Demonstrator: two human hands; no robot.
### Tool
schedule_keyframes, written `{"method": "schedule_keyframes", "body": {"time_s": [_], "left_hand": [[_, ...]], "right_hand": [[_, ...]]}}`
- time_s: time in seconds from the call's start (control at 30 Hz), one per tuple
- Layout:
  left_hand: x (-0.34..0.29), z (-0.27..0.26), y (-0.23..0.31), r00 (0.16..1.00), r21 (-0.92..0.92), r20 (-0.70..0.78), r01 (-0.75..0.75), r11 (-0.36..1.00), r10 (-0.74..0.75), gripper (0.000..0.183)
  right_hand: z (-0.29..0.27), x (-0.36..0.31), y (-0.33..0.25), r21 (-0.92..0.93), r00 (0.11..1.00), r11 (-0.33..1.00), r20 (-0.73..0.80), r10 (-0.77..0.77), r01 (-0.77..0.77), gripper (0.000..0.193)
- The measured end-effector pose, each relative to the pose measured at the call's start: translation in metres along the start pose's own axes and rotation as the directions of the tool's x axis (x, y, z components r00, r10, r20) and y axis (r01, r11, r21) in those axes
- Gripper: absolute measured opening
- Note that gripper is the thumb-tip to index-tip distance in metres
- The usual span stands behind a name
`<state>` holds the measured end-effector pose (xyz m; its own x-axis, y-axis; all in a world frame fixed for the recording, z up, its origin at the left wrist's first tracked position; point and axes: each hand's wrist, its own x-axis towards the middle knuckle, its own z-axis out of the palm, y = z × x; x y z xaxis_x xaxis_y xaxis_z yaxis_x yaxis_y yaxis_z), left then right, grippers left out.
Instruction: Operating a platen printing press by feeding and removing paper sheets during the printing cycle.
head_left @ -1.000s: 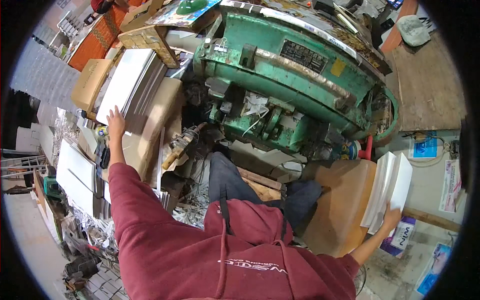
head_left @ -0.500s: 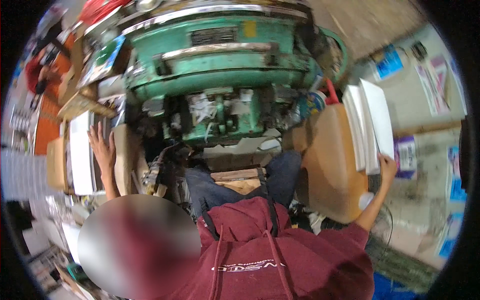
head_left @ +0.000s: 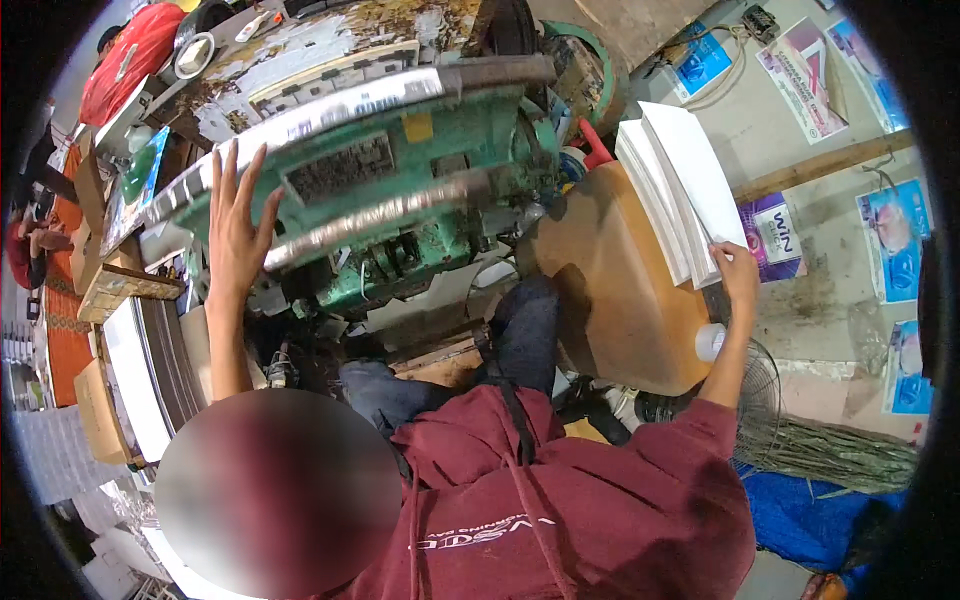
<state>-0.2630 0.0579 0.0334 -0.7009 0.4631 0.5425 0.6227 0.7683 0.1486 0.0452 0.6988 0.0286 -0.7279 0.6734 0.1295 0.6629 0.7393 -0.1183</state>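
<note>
The left hand point(head_left: 235, 225) has been lifted from the side stacks and is now spread flat, fingers apart, against the green machine point(head_left: 400, 190). Nothing is gripped by it. The right hand point(head_left: 738, 272) is closed on the near corner of the white paper stack point(head_left: 675, 195), which is kept at the far edge of the round brown table point(head_left: 610, 300).

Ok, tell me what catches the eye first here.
A big green machine with worn paint fills the upper middle, and the left hand is spread open against its front. To the right, the right hand touches a tall stack of white sheets leaning on a round brown table.
</note>
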Motion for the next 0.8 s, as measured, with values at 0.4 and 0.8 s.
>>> {"method": "schedule_keyframes", "body": {"time_s": [0.4,0.8], "left_hand": [[-0.016,0.119,-0.054,0.643,0.099,0.710,0.313,0.945,-0.287,0.085],[-0.200,-0.076,0.070,0.749,0.089,0.647,0.108,0.990,-0.140,0.086]], "right_hand": [[0.006,-0.002,0.011,0.199,0.995,0.975,0.013,-0.100,0.096,0.026],[0.053,-0.011,0.020,0.076,0.957,0.987,-0.265,-0.116,0.141,0.047]]}}
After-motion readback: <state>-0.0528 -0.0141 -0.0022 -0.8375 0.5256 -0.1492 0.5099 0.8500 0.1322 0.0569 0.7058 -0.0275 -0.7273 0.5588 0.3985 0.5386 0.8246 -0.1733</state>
